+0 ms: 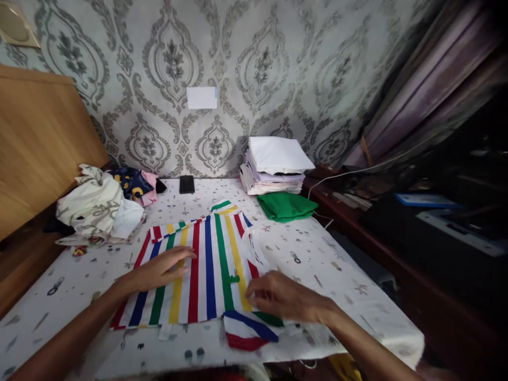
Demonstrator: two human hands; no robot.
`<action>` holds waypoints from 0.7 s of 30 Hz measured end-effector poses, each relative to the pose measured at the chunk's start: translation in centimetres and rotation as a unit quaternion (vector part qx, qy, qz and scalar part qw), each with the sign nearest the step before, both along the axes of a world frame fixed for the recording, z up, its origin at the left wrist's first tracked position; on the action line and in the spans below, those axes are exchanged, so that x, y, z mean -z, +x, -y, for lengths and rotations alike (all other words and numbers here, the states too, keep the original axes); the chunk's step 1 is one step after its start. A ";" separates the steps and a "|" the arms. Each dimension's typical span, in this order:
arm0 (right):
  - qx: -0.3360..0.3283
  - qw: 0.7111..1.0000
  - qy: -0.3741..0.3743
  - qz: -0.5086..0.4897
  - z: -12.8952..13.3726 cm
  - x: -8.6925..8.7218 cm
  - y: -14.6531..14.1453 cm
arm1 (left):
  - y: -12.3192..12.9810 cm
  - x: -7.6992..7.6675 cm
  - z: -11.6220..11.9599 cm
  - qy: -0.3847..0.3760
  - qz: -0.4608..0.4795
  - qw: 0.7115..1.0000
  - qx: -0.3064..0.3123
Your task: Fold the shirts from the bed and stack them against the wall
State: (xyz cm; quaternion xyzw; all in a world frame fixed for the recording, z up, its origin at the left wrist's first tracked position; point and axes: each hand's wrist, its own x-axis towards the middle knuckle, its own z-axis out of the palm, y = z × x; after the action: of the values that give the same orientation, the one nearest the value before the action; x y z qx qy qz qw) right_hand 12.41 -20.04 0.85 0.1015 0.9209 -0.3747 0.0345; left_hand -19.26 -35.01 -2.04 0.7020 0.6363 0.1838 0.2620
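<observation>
A striped shirt (pixel 202 264) in red, white, blue, green and yellow lies spread on the table, its collar end at the right. One sleeve juts toward the near edge, and the other points to the back. My left hand (pixel 169 267) is over the left half of the shirt with its fingers stretched out and nothing in them. Near the collar and the near sleeve is my right hand (pixel 278 296), its fingers bent together at the shirt's edge. Whether cloth is pinched between those fingers is hard to see. A small green embroidered motif (pixel 234 277) shows beside that hand.
Crumpled clothes (pixel 95 206) are heaped at the left by a wooden panel (pixel 39 148). A black phone (pixel 186 184) lies near the wall. At the back right stand a stack of folded clothes (pixel 278 159) and a folded green garment (pixel 288 206). A white cable (pixel 357 172) runs at the right.
</observation>
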 end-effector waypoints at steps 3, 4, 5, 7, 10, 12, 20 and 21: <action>0.065 0.996 0.038 -0.050 -3.9 0.4 -4.9 | 0.2 2.0 -2.7 0.038 -0.065 0.997 0.011; 0.113 0.989 0.083 -0.054 -5.4 0.6 -6.8 | -0.2 2.6 -3.5 0.052 -0.086 0.995 0.005; 0.186 0.972 0.139 -0.042 -7.1 1.0 -8.7 | -0.8 3.2 -4.3 0.063 -0.106 0.992 -0.006; 0.288 0.936 0.203 -0.009 -10.2 1.9 -12.1 | -2.9 4.2 -5.5 0.076 -0.146 0.986 -0.038; 0.348 0.912 0.217 0.023 -13.9 3.6 -15.5 | -6.8 5.5 -6.5 0.086 -0.207 0.967 -0.118; 0.372 0.901 0.219 0.036 -15.4 4.8 -16.5 | -9.2 6.0 -6.6 0.091 -0.241 0.952 -0.168; 0.395 0.904 0.161 0.014 -19.8 7.4 -16.8 | -11.3 7.1 -6.4 0.149 -0.266 0.929 -0.209; 0.390 0.909 0.148 0.000 -20.3 7.5 -16.8 | -11.2 7.1 -6.4 0.150 -0.268 0.928 -0.210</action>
State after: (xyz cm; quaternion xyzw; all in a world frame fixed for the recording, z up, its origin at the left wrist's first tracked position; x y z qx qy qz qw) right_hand -4.37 0.29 -6.67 0.4571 0.8526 -0.2175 -0.1296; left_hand -30.45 -28.65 -9.15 0.6063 0.7807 0.1336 -0.0713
